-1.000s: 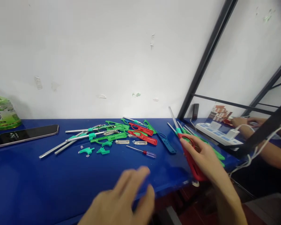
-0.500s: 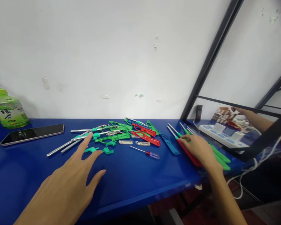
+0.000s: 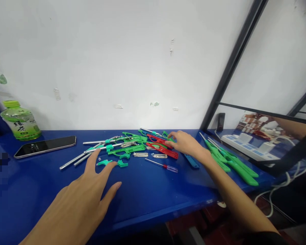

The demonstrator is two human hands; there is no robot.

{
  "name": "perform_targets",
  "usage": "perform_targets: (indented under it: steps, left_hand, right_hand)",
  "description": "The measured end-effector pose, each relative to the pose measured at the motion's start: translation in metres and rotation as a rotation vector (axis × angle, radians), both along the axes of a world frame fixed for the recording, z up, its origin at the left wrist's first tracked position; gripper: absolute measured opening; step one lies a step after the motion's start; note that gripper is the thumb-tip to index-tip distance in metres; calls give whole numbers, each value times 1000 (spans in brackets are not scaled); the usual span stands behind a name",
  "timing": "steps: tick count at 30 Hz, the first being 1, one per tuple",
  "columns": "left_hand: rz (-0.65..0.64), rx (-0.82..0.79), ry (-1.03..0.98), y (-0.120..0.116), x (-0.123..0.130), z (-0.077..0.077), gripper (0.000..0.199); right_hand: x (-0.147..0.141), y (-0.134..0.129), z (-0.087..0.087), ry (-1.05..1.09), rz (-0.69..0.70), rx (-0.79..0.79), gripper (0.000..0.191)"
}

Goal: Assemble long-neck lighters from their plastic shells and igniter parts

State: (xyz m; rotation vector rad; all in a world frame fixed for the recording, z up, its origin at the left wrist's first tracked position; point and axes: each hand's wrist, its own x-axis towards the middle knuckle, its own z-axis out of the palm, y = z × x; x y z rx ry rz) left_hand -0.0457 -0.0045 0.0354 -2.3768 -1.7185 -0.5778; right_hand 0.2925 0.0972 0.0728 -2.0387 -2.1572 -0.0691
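My left hand (image 3: 79, 194) hovers over the table's left part with fingers spread, holding nothing. Ahead of its fingertips lie teal plastic trigger-like pieces (image 3: 122, 163) and metal lighter tubes (image 3: 72, 160). My right hand (image 3: 185, 144) is at the right end of the parts pile, its thumb and fingers apart over a red lighter casing half (image 3: 162, 150). A blue casing half (image 3: 193, 161) is partly under that hand. Green casing halves (image 3: 129, 149) and clear fuel tanks (image 3: 141, 154) lie mid-table. A screwdriver (image 3: 170, 168) with a purple-red handle lies in front.
Several green long-nosed lighters (image 3: 241, 170) lie at the right. Behind them are a power strip (image 3: 250, 148) and a black metal frame (image 3: 232, 64). A phone (image 3: 46, 147) and a green tea bottle (image 3: 21, 122) stand left on the blue table (image 3: 148, 197).
My right hand has moved left from the red lighter-shaped piece among the right-hand lighters to the parts pile. That red piece is no longer visible. My left hand keeps nearly the same pose.
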Motion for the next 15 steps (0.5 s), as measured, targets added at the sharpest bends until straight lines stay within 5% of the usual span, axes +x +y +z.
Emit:
perform_targets:
  steps: [8, 15]
  left_hand:
    - [159, -229, 136, -3, 6, 15, 50]
    - [158, -140, 124, 29, -29, 5, 53]
  right_hand:
    - [8, 28, -10, 2, -30, -161, 35]
    - [20, 18, 5, 171, 42, 51, 27]
